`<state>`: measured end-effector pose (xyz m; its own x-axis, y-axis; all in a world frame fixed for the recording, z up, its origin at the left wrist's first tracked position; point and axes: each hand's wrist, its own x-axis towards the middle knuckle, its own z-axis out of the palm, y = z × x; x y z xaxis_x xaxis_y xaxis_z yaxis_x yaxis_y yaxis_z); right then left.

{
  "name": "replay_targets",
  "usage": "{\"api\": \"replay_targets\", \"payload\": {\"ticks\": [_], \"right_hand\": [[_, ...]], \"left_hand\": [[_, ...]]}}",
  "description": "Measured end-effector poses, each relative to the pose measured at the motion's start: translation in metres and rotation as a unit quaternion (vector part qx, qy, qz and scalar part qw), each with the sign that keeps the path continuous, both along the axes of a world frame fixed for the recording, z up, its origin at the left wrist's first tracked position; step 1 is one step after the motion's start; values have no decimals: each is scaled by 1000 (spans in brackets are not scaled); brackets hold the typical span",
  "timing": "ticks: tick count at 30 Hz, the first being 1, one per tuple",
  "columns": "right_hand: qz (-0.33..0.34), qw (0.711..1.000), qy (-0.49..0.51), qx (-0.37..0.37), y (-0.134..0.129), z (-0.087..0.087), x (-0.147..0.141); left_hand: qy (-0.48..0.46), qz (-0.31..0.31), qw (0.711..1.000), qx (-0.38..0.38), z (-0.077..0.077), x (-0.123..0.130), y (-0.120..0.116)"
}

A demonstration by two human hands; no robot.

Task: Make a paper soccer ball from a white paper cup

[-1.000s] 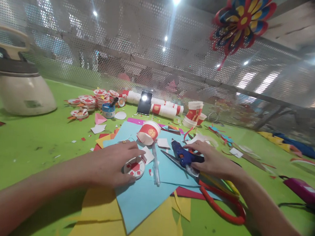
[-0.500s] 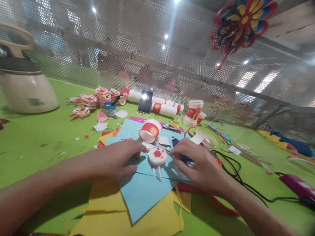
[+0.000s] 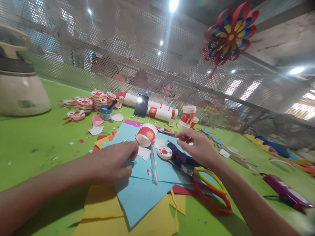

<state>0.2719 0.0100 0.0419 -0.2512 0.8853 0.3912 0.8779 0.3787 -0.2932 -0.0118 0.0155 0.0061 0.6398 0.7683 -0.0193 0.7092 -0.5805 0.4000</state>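
Note:
My left hand (image 3: 115,161) rests on the blue paper (image 3: 142,198) with bent fingers and the thumb apart. Its fingertips are beside a red-and-white paper cup (image 3: 147,134) lying tilted, and a white paper piece (image 3: 144,153). My right hand (image 3: 195,144) hovers over the back right of the paper, fingers curled and thumb apart, nothing visible in it. Below it lie a dark blue glue gun (image 3: 180,156) and scissors (image 3: 213,193) with yellow and red handles. A white disc with red pieces (image 3: 164,152) lies against the glue gun. A clear pen (image 3: 154,165) lies left of it.
Several decorated cup pieces (image 3: 84,102) and a blue jar (image 3: 105,112) stand back left. Behind are cup stacks (image 3: 160,113), a phone (image 3: 141,105) and upright cups (image 3: 188,116). A sprayer bottle (image 3: 19,89) stands left; a purple device (image 3: 285,190) lies right.
The white disc has shifted right, beside the glue gun, uncovering the pen. My right hand has lifted away and back, revealing the glue gun and scissors. My left hand has drawn slightly left.

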Motion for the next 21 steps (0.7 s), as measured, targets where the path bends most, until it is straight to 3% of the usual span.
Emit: {"api": "replay_targets", "payload": {"ticks": [12,17,21], "right_hand": [[59,981,-173,-68,-2,-11,-29],[52,984,-159,-54,-3,-12,-24],[58,994,-89,-17,-19,-5,-32]], "left_hand": [[-3,-11,999,39,-6,1,2],[-15,-9,999,33,-6,0,2],[-67,-10,997,39,-9,0,3]]}}
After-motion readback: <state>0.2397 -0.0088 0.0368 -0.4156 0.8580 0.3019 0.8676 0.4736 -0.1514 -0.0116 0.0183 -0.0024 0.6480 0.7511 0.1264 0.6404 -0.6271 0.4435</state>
